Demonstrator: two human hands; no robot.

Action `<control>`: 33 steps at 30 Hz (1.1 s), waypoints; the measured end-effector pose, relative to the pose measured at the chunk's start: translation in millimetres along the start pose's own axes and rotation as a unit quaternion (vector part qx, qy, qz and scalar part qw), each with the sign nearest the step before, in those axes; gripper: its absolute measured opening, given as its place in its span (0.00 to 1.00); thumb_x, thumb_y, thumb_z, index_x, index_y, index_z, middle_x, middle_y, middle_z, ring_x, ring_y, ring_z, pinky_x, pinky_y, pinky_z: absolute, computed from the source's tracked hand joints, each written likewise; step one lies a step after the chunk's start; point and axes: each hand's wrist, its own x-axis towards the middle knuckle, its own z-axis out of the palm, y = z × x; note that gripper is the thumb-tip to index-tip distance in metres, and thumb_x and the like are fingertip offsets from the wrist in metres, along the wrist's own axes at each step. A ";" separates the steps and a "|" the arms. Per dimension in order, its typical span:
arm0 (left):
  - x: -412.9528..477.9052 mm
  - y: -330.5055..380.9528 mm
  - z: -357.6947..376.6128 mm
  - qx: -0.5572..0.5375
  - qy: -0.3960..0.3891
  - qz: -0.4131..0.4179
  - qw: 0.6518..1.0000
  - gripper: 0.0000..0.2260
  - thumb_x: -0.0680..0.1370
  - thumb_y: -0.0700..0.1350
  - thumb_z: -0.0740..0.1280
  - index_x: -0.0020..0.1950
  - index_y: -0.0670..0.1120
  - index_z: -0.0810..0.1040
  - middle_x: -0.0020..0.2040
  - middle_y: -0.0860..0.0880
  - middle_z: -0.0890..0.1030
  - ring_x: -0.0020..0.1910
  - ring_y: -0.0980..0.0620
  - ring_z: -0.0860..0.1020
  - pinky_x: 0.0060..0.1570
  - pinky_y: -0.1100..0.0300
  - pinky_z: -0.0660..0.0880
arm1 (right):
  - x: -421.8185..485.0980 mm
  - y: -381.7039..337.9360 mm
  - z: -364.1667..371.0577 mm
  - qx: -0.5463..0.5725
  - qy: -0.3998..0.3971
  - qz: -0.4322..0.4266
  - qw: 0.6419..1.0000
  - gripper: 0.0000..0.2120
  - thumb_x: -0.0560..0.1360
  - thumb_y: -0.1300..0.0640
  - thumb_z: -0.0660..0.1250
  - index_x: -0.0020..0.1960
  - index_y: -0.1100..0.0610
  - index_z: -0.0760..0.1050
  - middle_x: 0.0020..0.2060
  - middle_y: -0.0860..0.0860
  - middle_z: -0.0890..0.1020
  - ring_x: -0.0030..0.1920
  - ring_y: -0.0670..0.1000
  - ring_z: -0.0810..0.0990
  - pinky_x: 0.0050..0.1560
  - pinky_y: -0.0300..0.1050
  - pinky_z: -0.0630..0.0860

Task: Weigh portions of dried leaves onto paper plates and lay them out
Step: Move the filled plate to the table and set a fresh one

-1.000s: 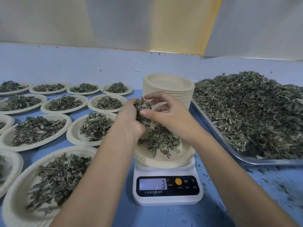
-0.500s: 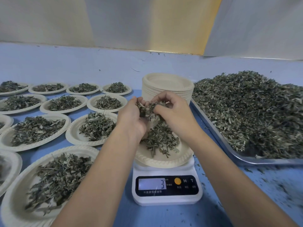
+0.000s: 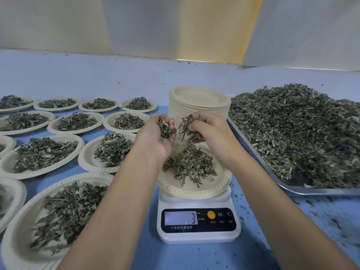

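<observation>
Far out to the left of my hands, filled plates point(image 3: 82, 160) sit in rows on the table point(image 3: 194, 258), touching or nearly so. My left hand point(image 3: 155, 137) is palm up with its fingers curled around a clump of leaves point(image 3: 165, 128). Just beside it, not quite touching, my right hand point(image 3: 210, 131) pinches a second clump point(image 3: 188, 126) with stems trailing down. The thing that matters lies directly beneath both hands and a little toward me: the paper plate point(image 3: 194, 191) on the scale point(image 3: 198, 237), holding a low pile of leaves point(image 3: 191, 164). It is round, so there is no long axis to line up with. The right hand's clump hangs over the pile's middle, while the left hand sits over the plate's left rim, so the right is better placed for dropping. The display point(image 3: 181, 218) shows a 3, and I judge the portion short of weight. Beyond the hands stands the stack of empty plates point(image 3: 200, 98). To the right, well apart from my right hand, the metal tray point(image 3: 321, 191) carries the big heap point(image 3: 302, 129). Leaves let go from the left hand could fall outside the rim.
</observation>
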 end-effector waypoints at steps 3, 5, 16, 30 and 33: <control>-0.6 0.7 -1.3 -0.022 0.004 -0.005 1.000 0.14 0.83 0.43 0.55 0.39 0.42 0.70 0.32 0.48 0.71 0.29 0.55 0.71 0.24 0.69 0.70 | -0.4 2.2 -1.3 0.005 -0.001 -0.008 1.000 0.15 0.73 0.62 0.66 0.30 0.51 0.76 0.27 0.45 0.76 0.30 0.45 0.75 0.33 0.37 0.72; -0.3 1.5 -2.7 -0.029 0.005 -0.010 1.000 0.14 0.83 0.43 0.55 0.39 0.42 0.70 0.33 0.48 0.71 0.29 0.55 0.71 0.24 0.69 0.70 | -0.5 2.4 -2.2 -0.018 0.005 -0.012 1.000 0.16 0.74 0.60 0.66 0.29 0.50 0.77 0.27 0.45 0.77 0.31 0.46 0.75 0.39 0.42 0.72; 2.0 3.2 -6.4 -0.034 0.006 -0.018 0.999 0.14 0.83 0.43 0.54 0.38 0.42 0.69 0.33 0.49 0.71 0.30 0.55 0.71 0.25 0.68 0.69 | -1.5 1.7 -1.7 -0.041 -0.015 -0.012 0.999 0.22 0.67 0.54 0.60 0.39 0.76 0.72 0.43 0.74 0.76 0.44 0.73 0.73 0.48 0.64 0.73; 2.7 2.4 -7.1 -0.041 0.007 -0.023 0.999 0.14 0.83 0.42 0.54 0.38 0.42 0.69 0.34 0.49 0.70 0.31 0.56 0.71 0.29 0.68 0.68 | -1.4 4.7 -3.7 -0.011 -0.033 -0.007 0.999 0.18 0.71 0.64 0.55 0.39 0.55 0.83 0.37 0.48 0.85 0.40 0.45 0.81 0.45 0.34 0.76; 1.8 2.5 -7.1 -0.042 0.009 -0.023 0.999 0.14 0.83 0.42 0.54 0.39 0.42 0.69 0.34 0.48 0.70 0.31 0.55 0.71 0.30 0.68 0.68 | -0.8 4.0 -4.4 0.002 -0.033 -0.003 0.999 0.19 0.74 0.68 0.54 0.41 0.58 0.83 0.37 0.48 0.85 0.38 0.43 0.80 0.41 0.30 0.74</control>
